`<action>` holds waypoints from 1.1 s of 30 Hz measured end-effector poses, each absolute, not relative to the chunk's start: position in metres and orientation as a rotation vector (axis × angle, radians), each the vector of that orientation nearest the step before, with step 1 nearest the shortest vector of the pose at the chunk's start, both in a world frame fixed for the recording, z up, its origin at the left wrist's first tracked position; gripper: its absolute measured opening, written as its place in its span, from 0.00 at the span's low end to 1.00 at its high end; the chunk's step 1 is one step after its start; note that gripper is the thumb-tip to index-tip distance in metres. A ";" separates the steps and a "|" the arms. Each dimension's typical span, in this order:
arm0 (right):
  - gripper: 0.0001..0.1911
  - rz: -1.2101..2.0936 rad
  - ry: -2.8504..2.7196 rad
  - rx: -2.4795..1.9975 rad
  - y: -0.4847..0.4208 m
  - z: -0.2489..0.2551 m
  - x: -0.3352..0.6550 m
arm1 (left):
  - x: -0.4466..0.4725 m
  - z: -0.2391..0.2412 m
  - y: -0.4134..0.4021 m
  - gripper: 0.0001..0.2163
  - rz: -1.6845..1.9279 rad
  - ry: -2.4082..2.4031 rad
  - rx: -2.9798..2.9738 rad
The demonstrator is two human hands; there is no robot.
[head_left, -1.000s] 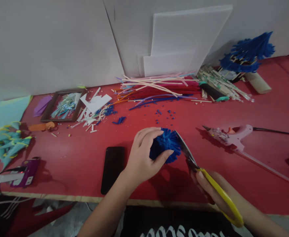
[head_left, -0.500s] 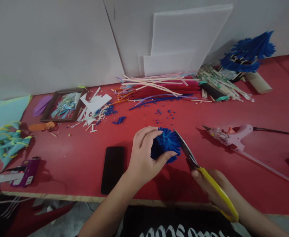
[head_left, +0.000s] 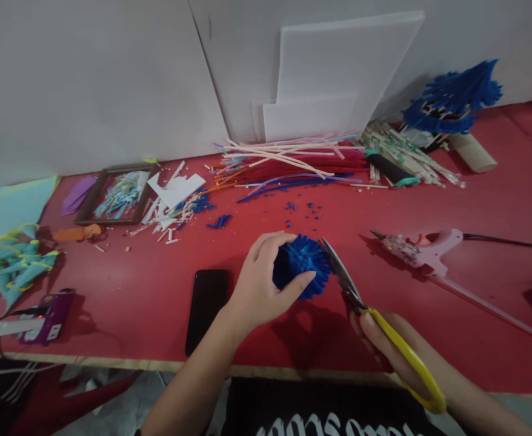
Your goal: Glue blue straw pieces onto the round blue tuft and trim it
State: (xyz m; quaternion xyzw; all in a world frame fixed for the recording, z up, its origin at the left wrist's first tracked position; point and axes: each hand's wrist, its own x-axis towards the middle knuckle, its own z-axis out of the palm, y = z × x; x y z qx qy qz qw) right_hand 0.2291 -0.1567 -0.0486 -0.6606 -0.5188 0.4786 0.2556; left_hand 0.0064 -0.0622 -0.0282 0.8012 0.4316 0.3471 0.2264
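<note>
Fingers of my left hand (head_left: 259, 278) curl round a blue fuzzy piece (head_left: 309, 266) with a fringed edge, held over the red table. It looks made of pipe cleaners. My right hand (head_left: 379, 339) grips yellow-handled scissors (head_left: 395, 351). Their blades point up and left, with the tips at the right edge of the blue fringe; whether they touch it I cannot tell. Small blue clippings (head_left: 309, 209) lie just beyond the piece. A black phone (head_left: 206, 312) rests left of my left wrist.
A pink glue gun (head_left: 429, 251) lies at right with its cord. Pipe cleaners (head_left: 288, 160) are heaped along the wall, near a larger blue fringed piece (head_left: 461, 97). Left stand a brown frame (head_left: 84, 212) with scraps, light-blue cones (head_left: 16, 260) and a purple power bank (head_left: 57, 315).
My left hand and the blue piece have shifted slightly left, and its thumb has drawn back from the fringe. The scissors have stayed nearly in place, their handle moving slightly right and down.
</note>
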 end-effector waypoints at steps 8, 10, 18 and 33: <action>0.42 1.333 -1.475 -1.762 -0.149 -0.043 0.225 | 0.004 -0.038 -0.069 0.36 1.024 1.255 2.198; 0.42 1.355 -1.484 -1.751 -0.149 -0.043 0.225 | 0.002 -0.041 -0.073 0.42 1.038 1.329 2.153; 0.41 1.368 -1.452 -1.737 -0.151 -0.042 0.224 | -0.004 -0.047 -0.087 0.47 1.020 1.376 1.902; 0.39 1.135 -1.381 -2.021 -0.142 -0.072 0.251 | -0.005 -0.073 -0.097 0.59 0.996 1.332 1.839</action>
